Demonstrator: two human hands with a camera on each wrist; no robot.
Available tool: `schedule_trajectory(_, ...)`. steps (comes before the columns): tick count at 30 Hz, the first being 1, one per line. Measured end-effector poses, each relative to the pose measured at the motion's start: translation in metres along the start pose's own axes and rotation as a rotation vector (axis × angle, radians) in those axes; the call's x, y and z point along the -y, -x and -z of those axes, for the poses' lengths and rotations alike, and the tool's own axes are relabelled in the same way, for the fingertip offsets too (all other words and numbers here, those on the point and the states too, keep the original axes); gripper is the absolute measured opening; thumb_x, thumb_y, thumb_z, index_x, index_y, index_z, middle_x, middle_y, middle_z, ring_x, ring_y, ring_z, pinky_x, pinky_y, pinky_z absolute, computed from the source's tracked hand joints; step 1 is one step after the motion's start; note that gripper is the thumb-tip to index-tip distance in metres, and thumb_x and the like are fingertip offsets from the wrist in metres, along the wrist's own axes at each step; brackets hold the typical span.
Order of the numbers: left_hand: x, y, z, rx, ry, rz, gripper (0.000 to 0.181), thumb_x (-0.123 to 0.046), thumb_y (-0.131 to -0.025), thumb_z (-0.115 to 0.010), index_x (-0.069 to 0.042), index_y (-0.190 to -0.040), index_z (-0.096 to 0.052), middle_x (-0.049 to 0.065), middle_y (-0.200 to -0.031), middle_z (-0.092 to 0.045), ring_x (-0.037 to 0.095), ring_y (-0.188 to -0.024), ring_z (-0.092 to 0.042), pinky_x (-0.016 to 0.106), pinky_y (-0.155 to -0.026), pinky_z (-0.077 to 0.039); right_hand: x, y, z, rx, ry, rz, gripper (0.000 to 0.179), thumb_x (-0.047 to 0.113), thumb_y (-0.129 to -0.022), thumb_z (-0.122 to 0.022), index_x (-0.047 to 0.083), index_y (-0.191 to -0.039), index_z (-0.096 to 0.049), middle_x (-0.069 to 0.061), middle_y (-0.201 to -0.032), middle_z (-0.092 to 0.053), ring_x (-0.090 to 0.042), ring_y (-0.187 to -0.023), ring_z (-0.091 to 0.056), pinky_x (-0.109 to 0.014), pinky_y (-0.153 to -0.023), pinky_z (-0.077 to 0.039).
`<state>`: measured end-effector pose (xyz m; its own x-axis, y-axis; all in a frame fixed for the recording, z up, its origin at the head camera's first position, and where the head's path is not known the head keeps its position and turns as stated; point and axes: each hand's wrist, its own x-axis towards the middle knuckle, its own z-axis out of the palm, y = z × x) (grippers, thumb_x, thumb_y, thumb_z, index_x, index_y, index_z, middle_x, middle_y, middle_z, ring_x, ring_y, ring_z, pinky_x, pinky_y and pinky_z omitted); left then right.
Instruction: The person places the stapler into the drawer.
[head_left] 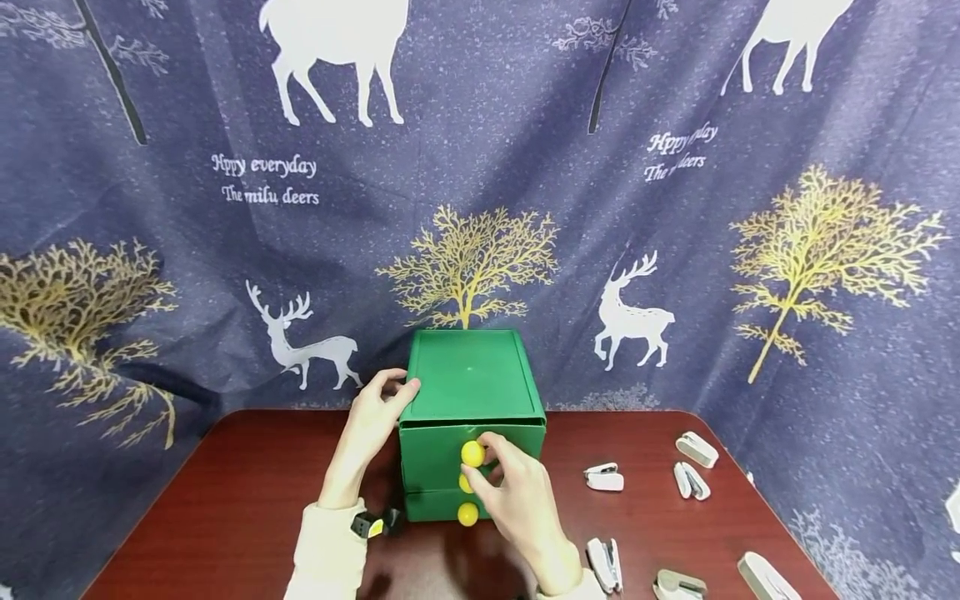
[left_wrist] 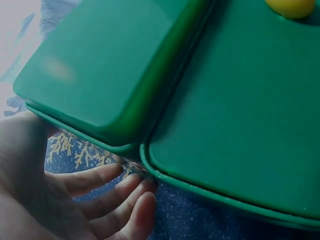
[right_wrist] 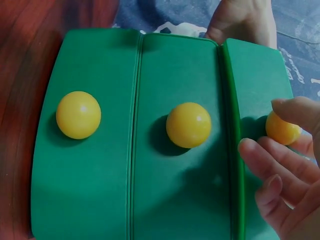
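Observation:
A green drawer cabinet (head_left: 468,375) stands on the table, with three drawer fronts stacked one above another. Each front carries a round yellow knob; the lowest knob (head_left: 467,514) and middle knob (right_wrist: 189,125) are free of any hand. My right hand (head_left: 517,492) pinches the top drawer's knob (head_left: 472,453) between thumb and fingers. That top drawer front (right_wrist: 257,90) stands a little proud of the fronts below. At the cabinet's left side, my left hand (head_left: 381,408) rests with its thumb by the top edge and loosely bent fingers (left_wrist: 100,177) along the side.
Several white and grey staplers lie at the right of the reddish-brown table (head_left: 247,500), among them a small stapler (head_left: 603,477) nearest the cabinet and a larger stapler (head_left: 767,575) at the front right. A blue deer-print cloth (head_left: 480,167) hangs behind the table.

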<state>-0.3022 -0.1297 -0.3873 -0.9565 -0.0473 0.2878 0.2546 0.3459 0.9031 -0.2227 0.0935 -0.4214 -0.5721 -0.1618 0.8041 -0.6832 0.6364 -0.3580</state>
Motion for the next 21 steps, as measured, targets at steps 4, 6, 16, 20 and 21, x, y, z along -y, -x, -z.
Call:
schedule_trajectory(4, 0.002, -0.001, -0.001, -0.001, 0.001, -0.002, 0.051, -0.045, -0.093, -0.065, -0.010, -0.129, -0.057, 0.011, -0.105, -0.063, 0.020, -0.083, -0.063, 0.032, -0.065, -0.053, 0.004, 0.003, 0.003, 0.008, -0.003, -0.010, 0.034, 0.015, -0.075, -0.085, 0.016, -0.102, -0.064, 0.008, -0.080, -0.060, -0.003, -0.059, -0.058, -0.014, -0.058, -0.047)
schedule_trajectory(6, 0.003, -0.001, -0.001, -0.003, 0.003, 0.003, 0.050, -0.045, -0.093, -0.066, -0.011, -0.129, -0.058, 0.011, -0.105, -0.063, 0.021, -0.082, -0.062, 0.032, -0.065, -0.053, 0.006, 0.005, 0.005, 0.017, -0.017, -0.015, 0.034, 0.014, -0.075, -0.085, 0.015, -0.102, -0.064, 0.007, -0.080, -0.060, -0.001, -0.059, -0.057, -0.013, -0.058, -0.046)
schedule_trajectory(16, 0.003, 0.000, 0.000, -0.017, -0.010, -0.013, 0.049, -0.045, -0.093, -0.066, -0.012, -0.128, -0.059, 0.010, -0.102, -0.062, 0.022, -0.083, -0.058, 0.032, -0.063, -0.052, 0.017, 0.013, 0.013, 0.038, -0.064, 0.024, 0.037, 0.007, -0.073, -0.085, 0.014, -0.102, -0.064, 0.011, -0.084, -0.060, 0.003, -0.062, -0.055, -0.011, -0.057, -0.046)
schedule_trajectory(20, 0.004, 0.000, 0.000, -0.016, -0.015, -0.013, 0.048, -0.044, -0.093, -0.066, -0.011, -0.127, -0.059, 0.009, -0.103, -0.062, 0.022, -0.084, -0.058, 0.032, -0.064, -0.051, 0.021, 0.018, 0.019, 0.048, -0.057, 0.058, 0.039, 0.006, -0.072, -0.085, 0.013, -0.104, -0.063, 0.011, -0.084, -0.061, 0.000, -0.063, -0.056, -0.011, -0.059, -0.046)
schedule_trajectory(21, 0.004, 0.000, 0.000, -0.014, -0.015, -0.011, 0.049, -0.045, -0.093, -0.066, -0.011, -0.128, -0.059, 0.009, -0.104, -0.061, 0.022, -0.084, -0.058, 0.032, -0.064, -0.051, 0.023, 0.019, 0.021, 0.053, -0.054, 0.065, 0.040, 0.005, -0.072, -0.085, 0.012, -0.104, -0.063, 0.011, -0.084, -0.061, 0.000, -0.063, -0.056, -0.011, -0.059, -0.046)
